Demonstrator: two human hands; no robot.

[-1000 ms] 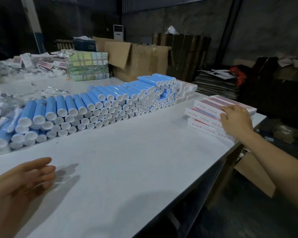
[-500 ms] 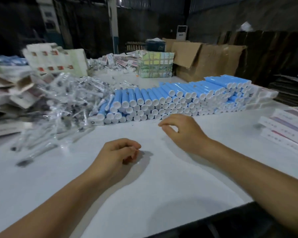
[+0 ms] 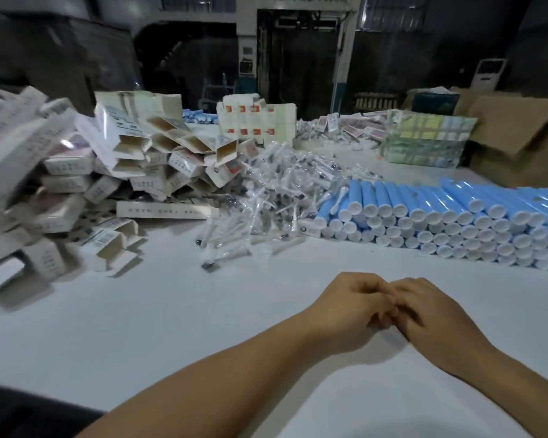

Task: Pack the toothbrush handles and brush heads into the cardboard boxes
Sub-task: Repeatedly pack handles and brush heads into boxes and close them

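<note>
Since the earlier frame our left hand (image 3: 345, 311) and right hand (image 3: 437, 314) meet mid-tabletop, fingers curled together holding nothing we can see, while the blue toothbrush handles (image 3: 440, 213) lie toward the right edge, ends facing us, nearer our right hand.

White table (image 3: 140, 327); heaped open cardboard boxes (image 3: 76, 181) at left, bagged brush heads (image 3: 276, 191) piled mid-table just beside them, stacked blue toothbrush handles (image 3: 456, 216) in rows at right, touching the heads; banded green-yellow bundle (image 3: 427, 140) and brown carton (image 3: 519, 137) farther back
</note>
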